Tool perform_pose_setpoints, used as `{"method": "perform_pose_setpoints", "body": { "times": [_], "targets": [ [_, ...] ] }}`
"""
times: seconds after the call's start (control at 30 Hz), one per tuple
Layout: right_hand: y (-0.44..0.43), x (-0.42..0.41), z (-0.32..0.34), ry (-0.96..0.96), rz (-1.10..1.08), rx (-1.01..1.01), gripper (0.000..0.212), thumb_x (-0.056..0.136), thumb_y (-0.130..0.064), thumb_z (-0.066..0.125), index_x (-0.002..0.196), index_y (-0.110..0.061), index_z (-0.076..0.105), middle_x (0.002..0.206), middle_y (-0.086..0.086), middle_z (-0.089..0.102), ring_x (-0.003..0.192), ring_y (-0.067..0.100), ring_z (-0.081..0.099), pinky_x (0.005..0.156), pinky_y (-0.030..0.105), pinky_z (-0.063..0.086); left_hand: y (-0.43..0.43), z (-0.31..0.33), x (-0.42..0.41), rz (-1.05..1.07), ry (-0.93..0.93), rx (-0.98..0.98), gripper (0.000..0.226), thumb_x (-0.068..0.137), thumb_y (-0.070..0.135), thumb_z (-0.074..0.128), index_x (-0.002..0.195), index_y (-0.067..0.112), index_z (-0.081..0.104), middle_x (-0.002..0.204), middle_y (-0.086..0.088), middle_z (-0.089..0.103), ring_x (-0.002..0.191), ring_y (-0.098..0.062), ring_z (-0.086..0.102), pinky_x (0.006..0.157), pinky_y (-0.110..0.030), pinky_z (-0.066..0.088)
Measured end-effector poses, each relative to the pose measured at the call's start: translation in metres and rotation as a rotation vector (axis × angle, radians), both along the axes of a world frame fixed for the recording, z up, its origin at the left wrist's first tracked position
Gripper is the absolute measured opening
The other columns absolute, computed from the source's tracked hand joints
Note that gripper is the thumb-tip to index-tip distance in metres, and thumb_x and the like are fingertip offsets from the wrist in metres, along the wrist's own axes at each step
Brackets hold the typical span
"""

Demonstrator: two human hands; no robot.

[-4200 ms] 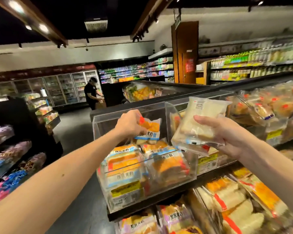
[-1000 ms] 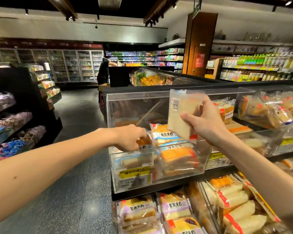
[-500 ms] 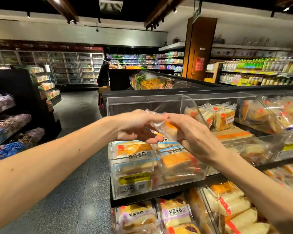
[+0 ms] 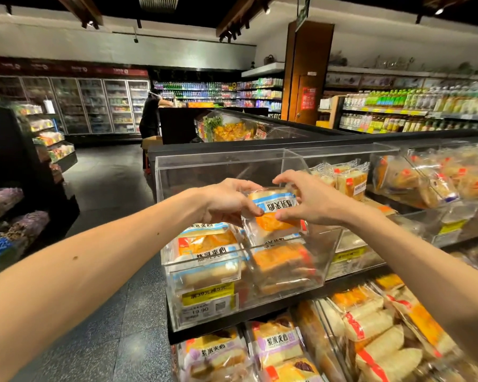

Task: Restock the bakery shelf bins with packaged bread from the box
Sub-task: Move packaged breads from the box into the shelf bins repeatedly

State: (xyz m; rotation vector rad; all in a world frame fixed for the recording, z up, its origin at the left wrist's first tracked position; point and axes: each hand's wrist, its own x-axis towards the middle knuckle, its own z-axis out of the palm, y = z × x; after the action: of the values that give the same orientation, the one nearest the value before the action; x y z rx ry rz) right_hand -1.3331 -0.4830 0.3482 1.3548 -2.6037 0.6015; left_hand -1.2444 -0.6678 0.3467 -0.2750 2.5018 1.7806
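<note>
**Bread pack held over the bin**

A bread pack [image 4: 273, 213] is pinched between both hands: its left edge is gripped by the left hand [image 4: 226, 201], its right edge by the right hand [image 4: 312, 201], whose upper fingers are spread. The pack is held upright above the clear bin [image 4: 326, 255], over the packs stacked inside. A price tag [image 4: 207, 301] is fixed to the bin's front.

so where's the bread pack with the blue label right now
Centre of the head view: the bread pack is held between left hand and right hand, above the clear bin.
</note>
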Motion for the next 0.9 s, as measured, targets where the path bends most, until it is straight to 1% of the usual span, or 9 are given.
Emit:
{"method": "perform_pose_setpoints", "body": {
  "times": [0.13, 0.2, 0.27, 0.33, 0.43, 0.57, 0.67, 0.8, 0.9],
  "targets": [
    [-0.01, -0.006, -0.012, 0.023, -0.066, 0.246, 0.06, 0.081, -0.034, 0.081, 0.131, -0.019, 0.053, 0.132, 0.005, 0.059, 0.121, 0.022, 0.052, 0.101, 0.035, 0.043, 0.003, -0.018, -0.019, -0.076, -0.073, -0.164, 0.042, 0.086, -0.005, 0.07, 0.12, 0.018, 0.063, 0.089, -0.009, 0.066, 0.064, -0.016, 0.063, 0.047, -0.024, 0.053],
    [-0.016, -0.005, -0.016, 0.035, -0.098, 0.338, 0.058, 0.081, -0.032, 0.08, 0.129, -0.017, 0.053, 0.132, 0.005, 0.058, 0.122, 0.025, 0.051, 0.099, 0.035, 0.042, 0.007, -0.027, -0.026, -0.119, -0.078, -0.273, 0.04, 0.086, -0.004, 0.07, 0.12, 0.015, 0.061, 0.088, -0.012, 0.063, 0.067, -0.02, 0.063, 0.047, -0.025, 0.054],
    [-0.02, -0.006, -0.02, 0.031, -0.141, 0.414, 0.056, 0.08, -0.031, 0.081, 0.126, -0.016, 0.054, 0.129, 0.007, 0.058, 0.12, 0.027, 0.052, 0.095, 0.034, 0.043, 0.011, -0.034, -0.034, -0.19, -0.047, -0.563, 0.04, 0.087, 0.005, 0.071, 0.124, 0.015, 0.06, 0.098, -0.012, 0.066, 0.081, -0.025, 0.067, 0.057, -0.028, 0.058],
    [-0.023, -0.007, -0.023, 0.002, -0.173, 0.449, 0.053, 0.08, -0.028, 0.082, 0.124, -0.015, 0.055, 0.127, 0.009, 0.06, 0.118, 0.028, 0.054, 0.092, 0.033, 0.045, 0.015, -0.039, -0.04, -0.229, 0.019, -0.903, 0.041, 0.087, 0.011, 0.068, 0.127, 0.016, 0.061, 0.117, -0.009, 0.066, 0.105, -0.027, 0.065, 0.082, -0.033, 0.057],
    [-0.021, -0.009, -0.024, -0.04, -0.182, 0.43, 0.052, 0.082, -0.029, 0.081, 0.126, -0.013, 0.06, 0.129, 0.01, 0.062, 0.119, 0.029, 0.056, 0.092, 0.031, 0.045, 0.018, -0.037, -0.044, -0.252, -0.006, -1.1, 0.041, 0.086, 0.011, 0.063, 0.127, 0.013, 0.063, 0.122, -0.009, 0.067, 0.113, -0.027, 0.062, 0.094, -0.035, 0.051],
    [-0.014, -0.007, -0.025, -0.081, -0.168, 0.301, 0.052, 0.085, -0.039, 0.076, 0.126, -0.01, 0.063, 0.127, 0.009, 0.065, 0.117, 0.028, 0.058, 0.093, 0.032, 0.045, 0.022, -0.027, -0.037, -0.29, -0.05, -1.156, 0.047, 0.087, 0.011, 0.061, 0.133, 0.013, 0.059, 0.12, -0.009, 0.068, 0.095, -0.024, 0.061, 0.076, -0.024, 0.043],
    [-0.001, -0.005, -0.028, -0.044, -0.151, 0.066, 0.043, 0.086, -0.04, 0.074, 0.119, -0.013, 0.067, 0.121, 0.009, 0.068, 0.114, 0.027, 0.06, 0.094, 0.036, 0.048, 0.027, -0.017, -0.022, -0.156, 0.027, -1.113, 0.05, 0.088, 0.019, 0.067, 0.137, 0.014, 0.056, 0.122, -0.006, 0.067, 0.106, -0.024, 0.063, 0.085, -0.025, 0.046],
    [0.02, 0.014, -0.029, -0.01, -0.038, -0.204, 0.029, 0.088, -0.032, 0.072, 0.112, -0.015, 0.07, 0.115, 0.005, 0.071, 0.11, 0.022, 0.063, 0.093, 0.033, 0.048, 0.038, -0.001, 0.022, 0.102, 0.198, -1.056, 0.026, 0.09, 0.028, 0.068, 0.112, 0.017, 0.073, 0.092, 0.002, 0.069, 0.093, -0.018, 0.063, 0.079, -0.023, 0.043],
    [0.031, 0.048, -0.037, 0.112, 0.085, -0.282, 0.029, 0.087, -0.034, 0.07, 0.11, -0.017, 0.07, 0.113, 0.004, 0.07, 0.112, 0.027, 0.059, 0.093, 0.037, 0.045, 0.054, 0.002, 0.074, 0.253, 0.302, -1.11, 0.015, 0.088, 0.027, 0.067, 0.098, 0.021, 0.075, 0.069, 0.014, 0.057, 0.077, -0.017, 0.057, 0.074, -0.029, 0.046]
  ]
}}
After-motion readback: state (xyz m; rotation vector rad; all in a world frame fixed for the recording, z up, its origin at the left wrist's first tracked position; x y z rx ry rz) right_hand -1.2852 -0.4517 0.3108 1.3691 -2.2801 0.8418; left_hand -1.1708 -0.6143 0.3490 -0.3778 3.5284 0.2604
